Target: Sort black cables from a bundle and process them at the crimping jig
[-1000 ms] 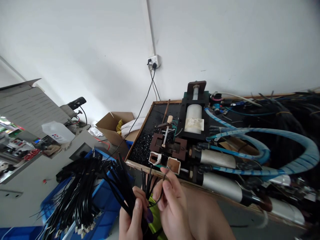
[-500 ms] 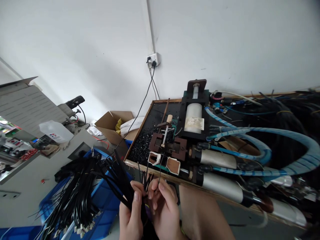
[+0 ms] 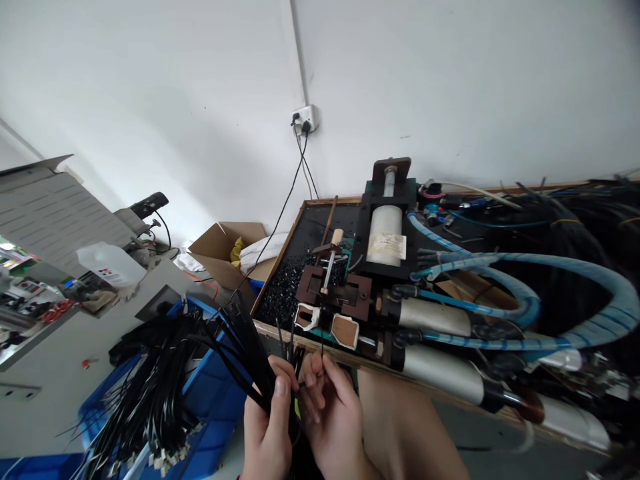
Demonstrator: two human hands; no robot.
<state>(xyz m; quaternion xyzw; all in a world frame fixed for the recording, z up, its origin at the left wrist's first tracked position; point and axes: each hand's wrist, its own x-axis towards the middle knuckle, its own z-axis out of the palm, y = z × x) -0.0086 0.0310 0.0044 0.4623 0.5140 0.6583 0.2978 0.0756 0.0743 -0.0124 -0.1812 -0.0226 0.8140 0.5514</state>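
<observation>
My left hand is wrapped round a bundle of black cables that fans out up and to the left. Beside it, my right hand pinches one thin black cable between thumb and fingers. That cable points up toward the gap between two pale-edged pads at the front of a brown clamp fixture. Whether its tip lies inside the gap is too small to tell. Both hands are close together below the bench's wooden front edge.
Silver cylinders and blue-wrapped hoses are right of the fixture. Black scraps lie left of it. A blue bin with black cables stands at lower left, a cardboard box behind. Another black cable pile lies far right.
My right hand has shifted slightly up and right with the thin cable. My left hand and the bundle have moved a little to the right.
</observation>
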